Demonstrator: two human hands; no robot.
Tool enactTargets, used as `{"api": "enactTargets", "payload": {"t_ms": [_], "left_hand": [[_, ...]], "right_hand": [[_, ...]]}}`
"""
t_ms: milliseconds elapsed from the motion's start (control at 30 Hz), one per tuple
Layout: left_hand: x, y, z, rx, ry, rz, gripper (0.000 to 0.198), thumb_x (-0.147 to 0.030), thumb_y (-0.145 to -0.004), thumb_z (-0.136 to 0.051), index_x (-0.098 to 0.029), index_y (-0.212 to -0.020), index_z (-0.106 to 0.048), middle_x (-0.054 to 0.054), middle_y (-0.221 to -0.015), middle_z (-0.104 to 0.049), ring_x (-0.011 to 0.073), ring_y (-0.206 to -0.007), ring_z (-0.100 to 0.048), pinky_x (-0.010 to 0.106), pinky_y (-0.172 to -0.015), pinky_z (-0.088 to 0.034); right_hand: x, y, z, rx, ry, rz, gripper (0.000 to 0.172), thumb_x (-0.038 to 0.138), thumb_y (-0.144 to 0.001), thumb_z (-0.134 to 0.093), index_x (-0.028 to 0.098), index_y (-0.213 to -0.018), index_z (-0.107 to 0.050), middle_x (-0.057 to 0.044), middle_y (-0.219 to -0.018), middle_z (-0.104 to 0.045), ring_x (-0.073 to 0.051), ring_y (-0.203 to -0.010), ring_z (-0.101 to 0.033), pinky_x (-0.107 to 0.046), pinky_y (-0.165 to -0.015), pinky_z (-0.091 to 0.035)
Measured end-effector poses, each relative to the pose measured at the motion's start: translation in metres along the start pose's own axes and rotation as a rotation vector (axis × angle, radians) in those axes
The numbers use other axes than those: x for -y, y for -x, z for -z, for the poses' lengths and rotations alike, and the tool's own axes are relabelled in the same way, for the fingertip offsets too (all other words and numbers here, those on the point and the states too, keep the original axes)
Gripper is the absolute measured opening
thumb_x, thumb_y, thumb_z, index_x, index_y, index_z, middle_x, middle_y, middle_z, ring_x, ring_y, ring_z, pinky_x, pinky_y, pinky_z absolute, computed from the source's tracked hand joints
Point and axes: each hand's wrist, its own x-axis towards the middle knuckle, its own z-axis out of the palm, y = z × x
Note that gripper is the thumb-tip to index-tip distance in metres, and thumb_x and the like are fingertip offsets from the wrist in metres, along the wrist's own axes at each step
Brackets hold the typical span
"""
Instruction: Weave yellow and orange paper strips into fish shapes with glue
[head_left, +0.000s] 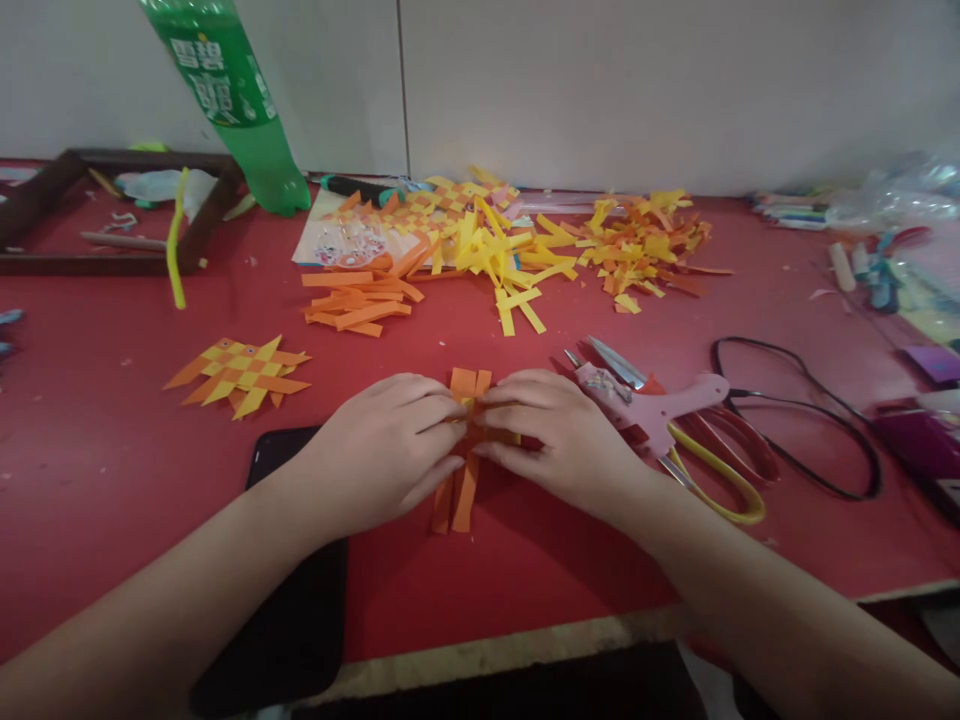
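Orange and yellow paper strips point(464, 495), crossed over one another, lie on the red table in front of me. My left hand point(397, 440) pinches them from the left, with fingertips at the crossing. From the right, my right hand point(559, 435) has its fingers closed on the same strips. The fingers hide most of the middle, where a bit of yellow shows. Left of my hands lies a woven paper fish point(244, 375) in orange and yellow, with small eyes. A black phone point(292, 610) is partly under my left forearm.
Beyond my hands are orange strips point(364, 302), yellow strips point(499, 245) and a pile of paper scraps point(637, 245). A pink glue gun point(660, 410) rests on scissors point(724, 490), near a black cable point(817, 390). A green bottle point(240, 110) and a dark frame point(82, 265) stand back left.
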Motion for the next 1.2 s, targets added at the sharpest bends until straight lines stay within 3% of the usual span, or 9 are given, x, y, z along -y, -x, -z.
{"api": "enactTargets", "payload": {"t_ms": [500, 600, 733, 1200], "left_hand": [[0.0006, -0.0004, 0.0001, -0.006, 0.002, -0.008, 0.023, -0.027, -0.095, -0.055, -0.012, -0.101, -0.072, 0.012, -0.105, -0.074, 0.0292, -0.098, -0.065, 0.049, -0.089, -0.056], [0.0005, -0.0008, 0.0003, -0.021, 0.002, -0.013, 0.024, -0.026, -0.096, -0.053, -0.011, -0.097, -0.072, 0.012, -0.103, -0.074, 0.0293, -0.096, -0.065, 0.049, -0.089, -0.056], [0.0006, -0.0013, -0.0004, -0.031, -0.003, -0.019, 0.024, -0.027, -0.096, -0.054, -0.011, -0.096, -0.072, 0.012, -0.102, -0.074, 0.0298, -0.096, -0.066, 0.05, -0.088, -0.056], [0.0012, -0.0004, -0.0025, -0.017, -0.001, -0.011, 0.023, -0.027, -0.096, -0.056, -0.012, -0.101, -0.072, 0.011, -0.106, -0.074, 0.0299, -0.103, -0.064, 0.049, -0.093, -0.055]], "right_hand": [[0.0039, -0.0018, 0.001, -0.06, -0.07, -0.03, 0.017, 0.031, -0.093, -0.063, 0.022, -0.088, -0.076, -0.005, -0.102, -0.076, -0.02, -0.097, -0.067, -0.038, -0.09, -0.051], [0.0043, -0.0012, -0.0032, -0.082, -0.066, -0.063, 0.01, 0.028, -0.089, -0.068, 0.021, -0.087, -0.074, -0.005, -0.1, -0.075, -0.021, -0.097, -0.066, -0.038, -0.091, -0.05], [0.0019, 0.0, -0.0068, -0.066, -0.063, -0.068, 0.009, 0.03, -0.084, -0.075, 0.022, -0.086, -0.073, -0.004, -0.101, -0.075, -0.021, -0.099, -0.066, -0.039, -0.093, -0.05], [-0.0039, 0.0005, -0.004, -0.06, -0.052, -0.022, 0.009, 0.028, -0.084, -0.074, 0.022, -0.089, -0.072, -0.004, -0.103, -0.076, -0.022, -0.102, -0.068, -0.042, -0.096, -0.05]]}}
